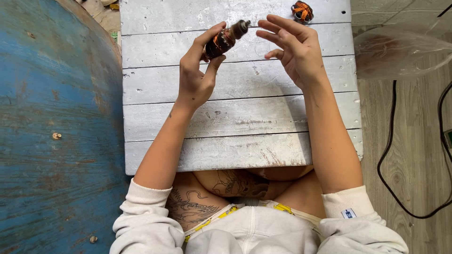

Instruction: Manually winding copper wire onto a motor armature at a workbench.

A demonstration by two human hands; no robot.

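Left hand pinches rotor above desk; right hand open beside it. Steady the shaft end, grip firm.

I wear a pale grey sweatshirt with the sleeves pushed up above my elbows, ribbed cuffs bunched there. A small tag with a blue mark sits on the right cuff. My shorts are light with yellow prints. Dark line tattoos cover my thighs, and small marks dot my left hand and wrist.
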